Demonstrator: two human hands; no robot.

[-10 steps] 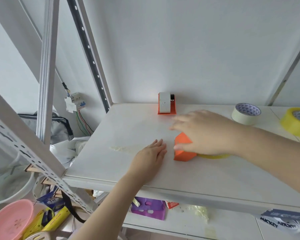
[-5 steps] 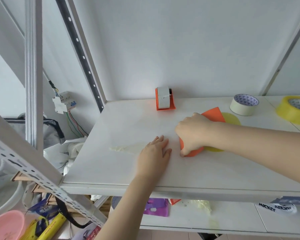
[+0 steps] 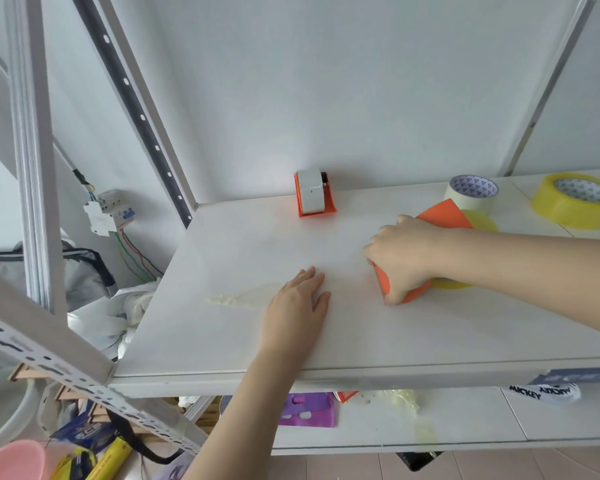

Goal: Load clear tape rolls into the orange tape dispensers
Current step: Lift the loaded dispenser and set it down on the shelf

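- Pink basin (image 3: 11, 460): lower left corner, below shelf level, only partly in frame.
- Breaker box (image 3: 109, 211): mounted on the wall left of the shelf, with coloured wires hanging beneath it.
- White shelf (image 3: 326, 341): the work surface; a perforated metal upright runs along its left rear corner.
- Strip of clear tape (image 3: 239, 297): lies flat on the shelf, crumpled at its left end, its right end reaching the left hand.
- Left hand (image 3: 297, 304): palm down on the shelf, fingers extended and close together, gripping nothing.
- Rear orange dispenser (image 3: 314, 197): stands at the back edge of the shelf against the wall, already loaded with a pale roll; well apart from both hands.
- Right hand (image 3: 404, 259): fingers curled and closed over the near end of the front orange dispenser (image 3: 442, 216), pressing it against the shelf.
- Front orange dispenser: right of shelf centre, tilted, its far corner raised toward the rear; the right hand covers much of its middle.
- Clear tape roll (image 3: 480, 221): yellowish tint, seated in the front orange dispenser, showing past its far side and again below the wrist.
- White tape roll (image 3: 471, 192): flat on the shelf just behind the front dispenser, with a patterned core.
- Yellow tape roll (image 3: 577, 200): flat at the far right edge of the shelf.
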